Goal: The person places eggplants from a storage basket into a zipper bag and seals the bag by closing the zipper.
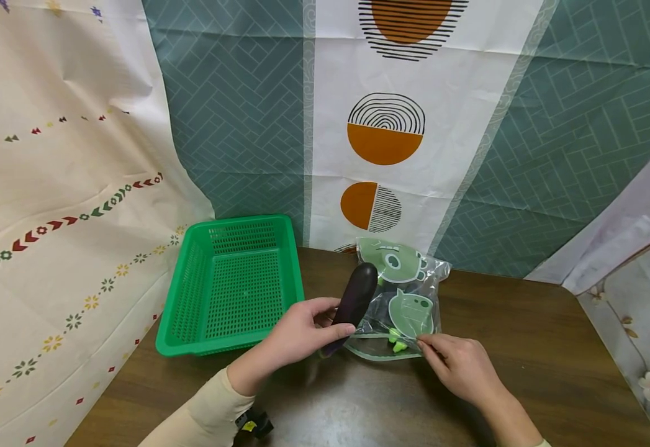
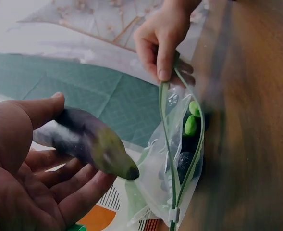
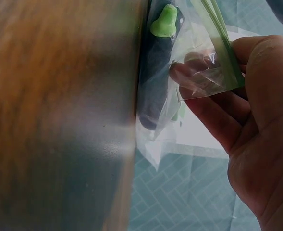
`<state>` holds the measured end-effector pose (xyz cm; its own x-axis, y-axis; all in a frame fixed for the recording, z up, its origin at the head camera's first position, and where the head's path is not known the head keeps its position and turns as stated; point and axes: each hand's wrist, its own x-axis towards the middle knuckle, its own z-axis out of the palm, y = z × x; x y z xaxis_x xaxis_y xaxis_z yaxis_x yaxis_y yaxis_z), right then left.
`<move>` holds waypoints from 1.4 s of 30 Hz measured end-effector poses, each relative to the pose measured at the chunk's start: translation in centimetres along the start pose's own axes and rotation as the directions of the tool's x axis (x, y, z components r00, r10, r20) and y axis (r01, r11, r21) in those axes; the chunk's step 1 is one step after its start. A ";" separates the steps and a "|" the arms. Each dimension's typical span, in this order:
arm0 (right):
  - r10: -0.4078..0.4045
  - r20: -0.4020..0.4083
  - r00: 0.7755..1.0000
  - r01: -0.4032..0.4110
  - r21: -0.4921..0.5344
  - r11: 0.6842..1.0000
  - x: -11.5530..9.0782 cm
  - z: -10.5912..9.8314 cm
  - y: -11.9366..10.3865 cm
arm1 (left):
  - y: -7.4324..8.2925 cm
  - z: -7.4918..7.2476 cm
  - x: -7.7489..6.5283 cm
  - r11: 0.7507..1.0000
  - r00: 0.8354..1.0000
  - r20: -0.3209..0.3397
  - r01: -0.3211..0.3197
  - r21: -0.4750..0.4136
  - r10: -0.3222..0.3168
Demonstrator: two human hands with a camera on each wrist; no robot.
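My left hand grips a dark purple eggplant between thumb and fingers, tilted above the near left side of a clear zip bag with green cartoon prints. In the left wrist view, the eggplant's greenish tip points toward the bag's mouth. My right hand pinches the bag's green-edged rim at its right corner. The mouth is parted, with a white slider at its other end. Inside lie dark, long vegetables, with bright green stem caps showing; how many is unclear.
A green plastic basket with mesh walls stands left of the bag on the brown wooden table. Patterned cloths hang behind and at both sides. A small black object with a yellow mark shows by the left sleeve.
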<state>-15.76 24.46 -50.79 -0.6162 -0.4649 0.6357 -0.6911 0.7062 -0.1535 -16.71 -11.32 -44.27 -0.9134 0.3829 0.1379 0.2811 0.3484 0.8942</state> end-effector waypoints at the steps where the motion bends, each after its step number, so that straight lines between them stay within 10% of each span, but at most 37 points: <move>1: 0.002 -0.001 1.000 -0.002 0.000 1.000 0.0 0.0 0.0 | 0.0 0.1 0.0 1.000 1.000 0.000 -0.001 0.017 0.001; 26: 0.026 0.011 1.000 -0.026 0.003 1.000 0.1 -0.1 -0.2 | -1.4 3.4 -0.1 0.979 0.995 0.098 -0.032 0.201 0.012; 42: 0.016 0.002 1.000 -0.016 -0.006 1.000 0.2 -0.1 -0.2 | -3.1 4.0 -0.1 0.858 0.988 0.157 -0.085 0.507 0.006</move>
<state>-15.71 24.31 -50.53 -0.6280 -0.4548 0.6315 -0.6789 0.7168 -0.1589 -16.32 -8.99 -48.71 -0.8545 0.5140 0.0745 0.4681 0.7000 0.5394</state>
